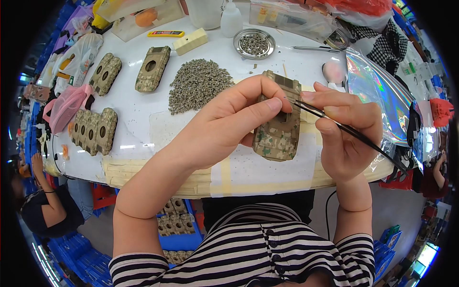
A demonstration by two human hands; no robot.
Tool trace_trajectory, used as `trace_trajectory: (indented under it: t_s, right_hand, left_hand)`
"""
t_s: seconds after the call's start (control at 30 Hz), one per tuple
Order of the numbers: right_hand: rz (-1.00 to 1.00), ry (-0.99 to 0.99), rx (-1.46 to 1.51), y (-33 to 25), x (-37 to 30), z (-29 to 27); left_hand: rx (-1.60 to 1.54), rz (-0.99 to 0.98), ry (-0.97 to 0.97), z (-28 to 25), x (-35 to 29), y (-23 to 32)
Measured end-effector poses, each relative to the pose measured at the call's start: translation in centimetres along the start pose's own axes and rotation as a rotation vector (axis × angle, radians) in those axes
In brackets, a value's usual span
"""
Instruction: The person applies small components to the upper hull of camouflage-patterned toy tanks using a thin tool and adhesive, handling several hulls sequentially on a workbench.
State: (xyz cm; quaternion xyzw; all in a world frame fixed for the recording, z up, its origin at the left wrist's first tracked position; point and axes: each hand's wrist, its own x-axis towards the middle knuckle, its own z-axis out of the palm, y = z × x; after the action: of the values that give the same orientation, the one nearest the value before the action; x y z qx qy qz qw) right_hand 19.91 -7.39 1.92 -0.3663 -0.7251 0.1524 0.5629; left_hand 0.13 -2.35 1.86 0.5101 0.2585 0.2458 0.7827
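Observation:
My left hand [236, 115] is closed about a camouflage-patterned toy tank hull [276, 139], held tilted above the table's front edge. Its thumb and index finger come together over the hull's upper part and partly cover the round hole there. In my right hand [353, 122] a pair of black tweezers [366, 140] is gripped, the tips meeting my left fingertips. Whether a tiny part sits between the tips cannot be made out. Just left of the hull lies a heap of small grey-brown parts [198, 85].
More camouflage hulls [153, 69] stand on the left of the white table [138, 125]. Behind are a round metal dish [236, 44] of small parts, a cream block [190, 41], a yellow knife [166, 34] and a white bottle [231, 21]. Shiny film [375, 95] lies right.

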Motion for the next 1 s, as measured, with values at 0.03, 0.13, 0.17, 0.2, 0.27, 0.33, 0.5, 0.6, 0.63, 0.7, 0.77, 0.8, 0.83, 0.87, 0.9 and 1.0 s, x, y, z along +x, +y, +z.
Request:
trace_trajectory:
  t_s: [0.03, 0.13, 0.17, 0.2, 0.27, 0.33, 0.5, 0.6, 0.63, 0.7, 0.77, 0.8, 0.83, 0.87, 0.9, 1.0]
  right_hand:
    - [0.000, 0.000, -0.003, 0.0, 0.0, 0.0]
    - [-0.001, -0.006, -0.013, -0.1, 0.0, 0.0]
    - [-0.001, -0.010, -0.014, -0.1, 0.0, 0.0]
    - [0.001, -0.013, -0.012, -0.1, 0.0, 0.0]
    - [0.000, -0.018, -0.015, -0.1, 0.1, 0.1]
    - [0.000, -0.019, -0.018, -0.1, 0.1, 0.1]
    - [0.019, -0.015, 0.001, -0.1, 0.0, 0.1]
    - [-0.017, -0.015, 0.041, 0.3, -0.1, 0.0]
    - [-0.011, -0.007, 0.066, 0.3, -0.1, 0.0]
    - [0.025, 0.014, 0.124, 0.1, -0.1, 0.0]
    - [0.079, 0.018, 0.169, -0.1, 0.0, -0.1]
    - [0.103, 0.008, 0.181, -0.3, 0.1, -0.1]
    - [0.126, -0.003, 0.194, -0.3, 0.2, -0.2]
    - [0.150, -0.012, 0.205, -0.4, 0.2, -0.2]
    - [0.150, -0.016, 0.197, -0.2, 0.3, -0.1]
    - [0.275, 0.014, 0.265, -0.4, 0.4, 0.2]
  left_hand:
    - [-0.014, 0.002, 0.008, 0.1, 0.0, -0.1]
    - [0.000, 0.003, -0.009, 0.1, 0.0, 0.3]
    - [0.013, 0.003, -0.019, 0.0, -0.1, 0.4]
    - [0.005, 0.018, -0.004, 0.1, -0.1, 0.2]
    - [-0.010, 0.050, 0.028, 0.4, 0.1, -0.4]
    - [-0.012, 0.058, 0.025, 0.4, 0.1, -0.5]
    - [0.017, 0.034, 0.002, 0.3, -0.1, 0.2]
    - [-0.033, 0.024, -0.016, 0.2, -0.1, 0.3]
    - [-0.025, 0.025, -0.004, 0.3, -0.1, 0.1]
    - [-0.017, 0.025, 0.010, 0.3, 0.0, -0.1]
    - [-0.017, 0.020, 0.010, 0.3, 0.0, -0.2]
    - [-0.003, 0.041, 0.019, 0.3, 0.0, -0.3]
    - [0.011, 0.062, 0.028, 0.5, 0.1, -0.4]
    - [0.025, 0.082, 0.036, 0.5, 0.1, -0.5]
    - [0.042, 0.091, 0.039, 0.5, 0.2, -0.6]
    - [0.052, 0.118, 0.049, 0.5, 0.2, -0.9]
